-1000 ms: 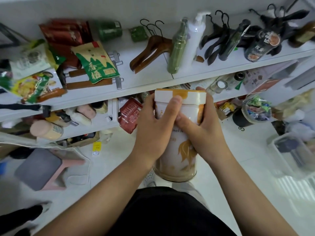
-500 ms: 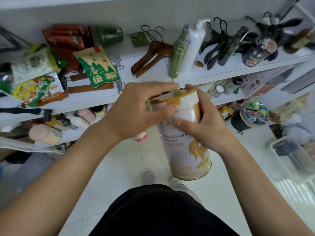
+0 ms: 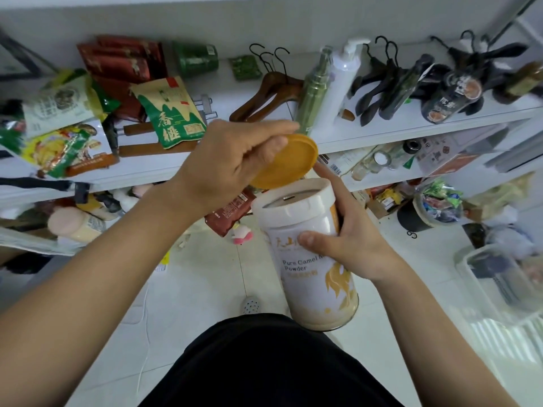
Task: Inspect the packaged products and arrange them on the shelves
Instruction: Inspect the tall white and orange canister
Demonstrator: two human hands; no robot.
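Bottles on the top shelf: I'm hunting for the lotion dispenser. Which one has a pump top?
The tall white bottle, immediately right of the green metallic bottle. It alone is white and has a pump head; the other bottles are green or dark.

Small pink toy (image 3: 242, 232) on white tiled floor (image 3: 205, 289); clear plastic bin (image 3: 470, 292) at right

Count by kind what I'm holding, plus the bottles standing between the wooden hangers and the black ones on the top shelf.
Camel milk powder can: 1
Orange lid: 1
Green spray bottle: 1
White pump bottle: 1
Total: 4
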